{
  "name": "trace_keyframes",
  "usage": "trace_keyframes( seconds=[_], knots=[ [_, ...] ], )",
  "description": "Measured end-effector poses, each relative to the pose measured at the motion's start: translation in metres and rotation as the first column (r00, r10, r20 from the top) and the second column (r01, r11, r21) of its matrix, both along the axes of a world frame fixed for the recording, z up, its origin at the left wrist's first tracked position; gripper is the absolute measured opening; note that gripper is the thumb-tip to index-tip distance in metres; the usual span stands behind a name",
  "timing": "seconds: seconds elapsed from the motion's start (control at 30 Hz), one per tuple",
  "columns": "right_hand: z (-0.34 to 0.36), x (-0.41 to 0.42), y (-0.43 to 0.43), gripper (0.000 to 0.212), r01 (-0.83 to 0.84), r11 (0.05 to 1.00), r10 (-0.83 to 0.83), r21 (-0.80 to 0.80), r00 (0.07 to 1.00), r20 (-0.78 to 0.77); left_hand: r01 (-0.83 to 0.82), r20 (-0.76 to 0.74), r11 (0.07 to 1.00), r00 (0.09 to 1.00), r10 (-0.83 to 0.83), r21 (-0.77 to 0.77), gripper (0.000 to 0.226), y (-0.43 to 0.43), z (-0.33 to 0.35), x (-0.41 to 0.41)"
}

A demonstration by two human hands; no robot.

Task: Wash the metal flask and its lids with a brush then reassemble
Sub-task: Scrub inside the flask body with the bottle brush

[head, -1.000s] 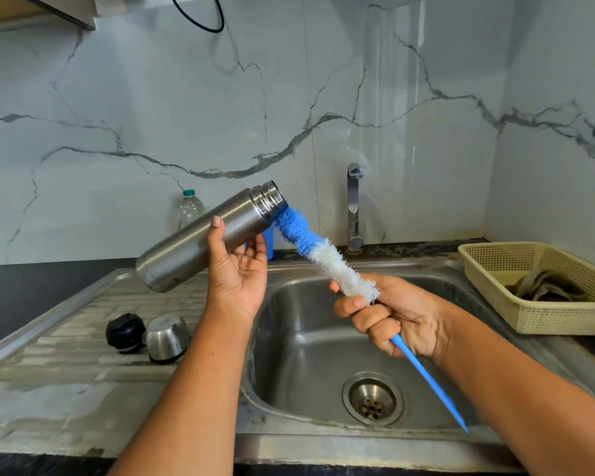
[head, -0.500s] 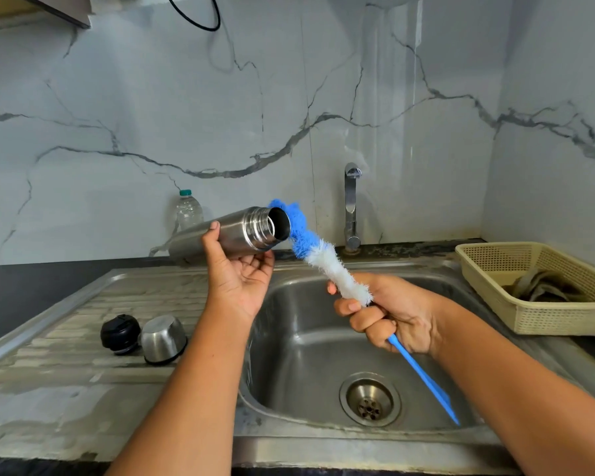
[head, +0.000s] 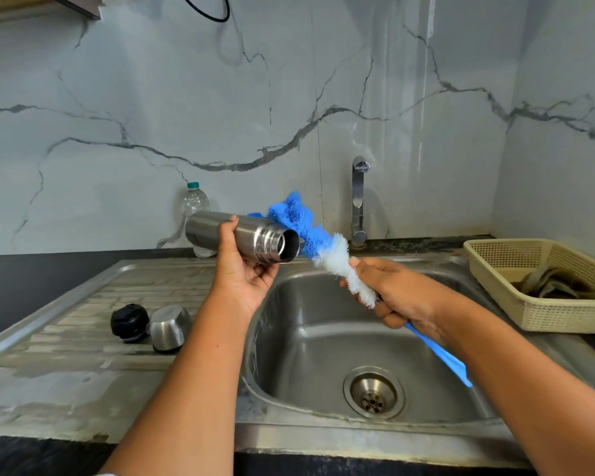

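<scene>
Both hands grip, the left hand point(head: 246, 269) the flask point(head: 217, 230), the right hand point(head: 402, 293) the brush point(head: 310, 231), whose head seems behind the mouth, so a jab may knock the flask loose.

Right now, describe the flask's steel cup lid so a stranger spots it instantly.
Start at the stainless steel sink basin and look left to its ribbed draining board. Two lids sit there side by side. Yours is the shiny domed steel lid, nearer the basin than the round black plastic stopper.
</scene>
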State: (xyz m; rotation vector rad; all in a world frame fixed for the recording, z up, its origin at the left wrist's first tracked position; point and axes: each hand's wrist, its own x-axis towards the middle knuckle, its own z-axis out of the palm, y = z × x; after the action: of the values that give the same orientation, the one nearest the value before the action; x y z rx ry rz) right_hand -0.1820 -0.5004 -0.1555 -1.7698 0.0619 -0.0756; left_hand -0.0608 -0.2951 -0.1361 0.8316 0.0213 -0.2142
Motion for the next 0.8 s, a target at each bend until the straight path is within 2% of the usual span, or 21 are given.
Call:
trace_keyframes(
  seconds=[0.1,0.2,0.37,0.47,0.63,0.8],
  knots=[
    [0.003,0.001,-0.002,0.043,0.041,0.995,-0.035,-0.09,0.997,0.072,-0.014,0.0,1.0,1.0,0.014,0.018,0.062,-0.003,0.0,0.0],
    [0.003,-0.002,-0.008,0.04,0.054,0.983,-0.042,-0.175,0.997,0.071,-0.07,0.003,0.997,0.998,0.07,0.02,0.061,0.004,0.002,0.002],
    [0.002,0.002,0.0,0.041,0.058,0.986,-0.042,-0.155,0.994,0.102,-0.084,0.05,0.993,0.995,0.081,0.077,0.047,-0.003,-0.001,-0.006],
    [0.001,0.0,-0.005,0.04,0.05,0.978,-0.03,-0.203,0.994,0.102,-0.17,0.039,0.985,0.985,0.17,0.005,0.051,0.007,0.002,-0.002],
    [0.001,0.002,-0.002,0.035,0.056,0.967,-0.03,-0.247,0.994,0.109,-0.23,0.072,0.971,0.972,0.226,0.06,0.052,0.006,-0.003,0.002],
    [0.003,-0.003,-0.006,0.035,0.042,0.941,0.003,-0.334,0.991,0.133,-0.335,0.065,0.942,0.941,0.333,0.025,0.053,0.012,-0.001,0.008]
  ],
)
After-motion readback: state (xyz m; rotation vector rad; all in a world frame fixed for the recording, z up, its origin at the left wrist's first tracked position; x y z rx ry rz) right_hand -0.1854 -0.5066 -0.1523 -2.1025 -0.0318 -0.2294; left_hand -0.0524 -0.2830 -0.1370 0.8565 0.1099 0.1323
